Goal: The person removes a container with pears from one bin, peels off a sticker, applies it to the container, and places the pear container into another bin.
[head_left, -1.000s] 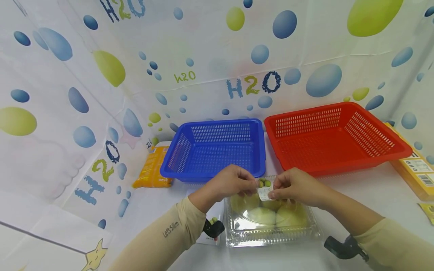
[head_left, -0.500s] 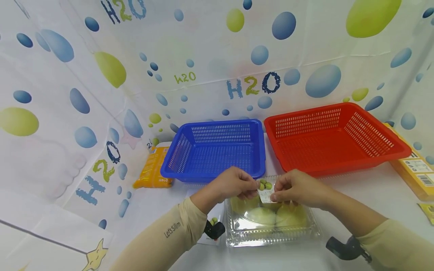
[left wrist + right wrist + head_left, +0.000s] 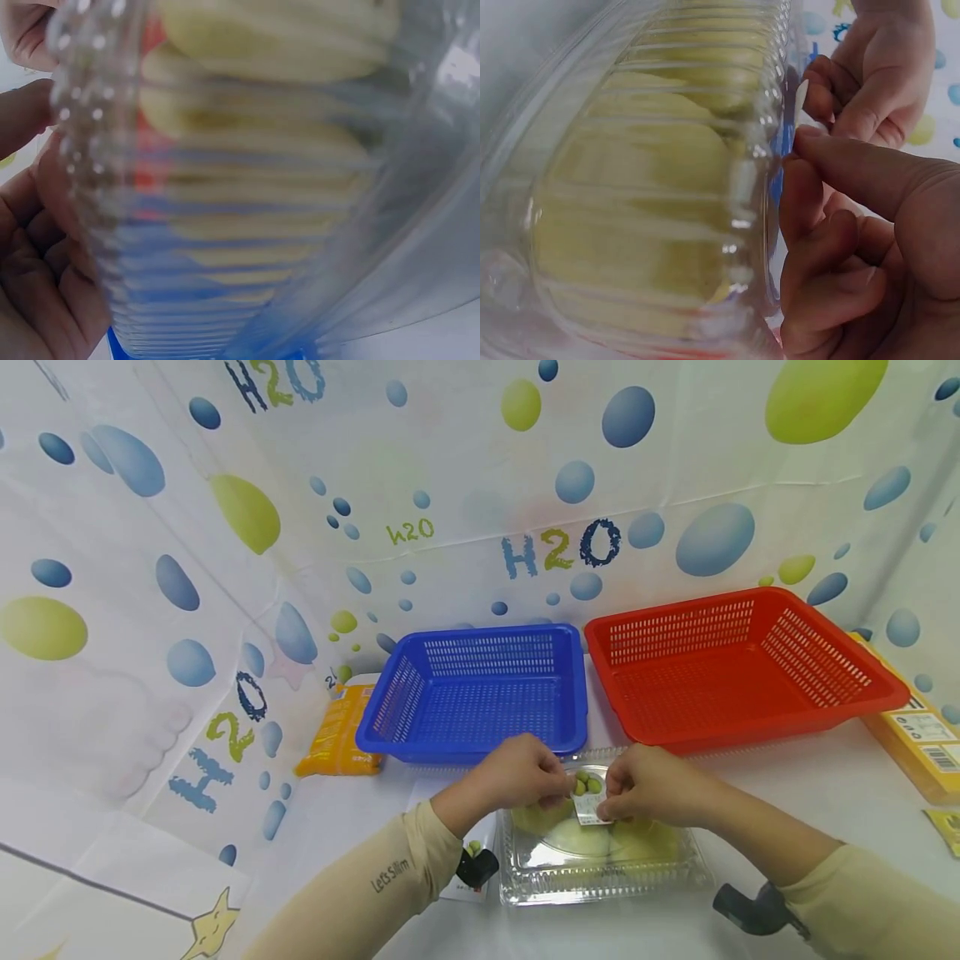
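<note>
In the head view, a clear plastic box (image 3: 600, 881) with several large yellow-green fruits (image 3: 576, 838) inside rests on the table, its ridged side facing me. Just over its lid is a small white sticker (image 3: 589, 808) printed with green fruit and text. My left hand (image 3: 517, 777) pinches the sticker's left edge, while my right hand (image 3: 660, 785) pinches its right edge. The right wrist view shows the sticker (image 3: 801, 100) nearly edge-on at the right thumb's tip. Whether it touches the lid, I cannot tell. The left wrist view is mostly filled by the box wall (image 3: 247, 187).
A blue basket (image 3: 472, 747) stands behind the box, with a red basket (image 3: 712, 739) to its right. An orange packet (image 3: 341, 735) lies at the left, and a yellow-orange package (image 3: 911, 743) at the right. A sheet with fruit pictures (image 3: 461, 891) lies beside the box's left side.
Both hands have come down slightly toward the box lid, lowering the sticker between them. The box and baskets stay in place.
</note>
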